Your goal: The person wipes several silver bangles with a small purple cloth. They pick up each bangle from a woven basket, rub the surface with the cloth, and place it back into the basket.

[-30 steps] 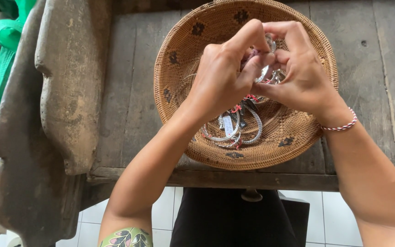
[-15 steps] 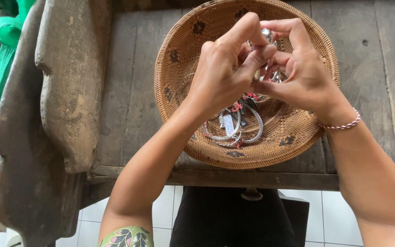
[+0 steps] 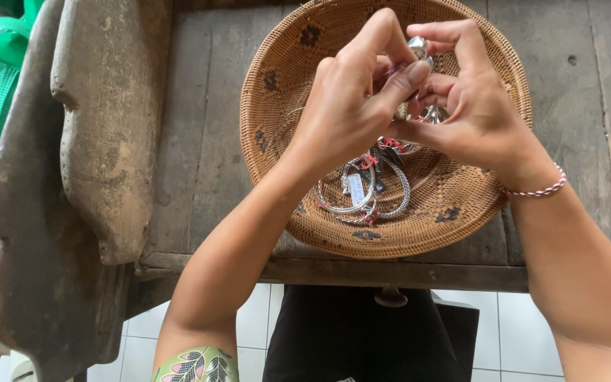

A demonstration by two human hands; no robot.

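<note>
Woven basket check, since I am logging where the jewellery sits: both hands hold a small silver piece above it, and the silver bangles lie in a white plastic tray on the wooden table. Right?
Not quite. The head view shows the silver bangles lying in the round woven basket, not a plastic tray. The rest holds: the left hand and right hand hold a small silver piece above it, on the wooden table.

Our two bare hands and forearms, seen from above

We wear no sleeves and no gloves: the left hand [image 3: 351,117] and the right hand [image 3: 468,106] are both uncovered, with short, unpainted nails. Around our right wrist sits a thin twisted cord bracelet [image 3: 535,191] in red and white. At the lower edge, our left arm carries a band [image 3: 196,364] patterned with pale green leaves and pink accents. Below, we wear dark clothing [image 3: 362,332].
</note>
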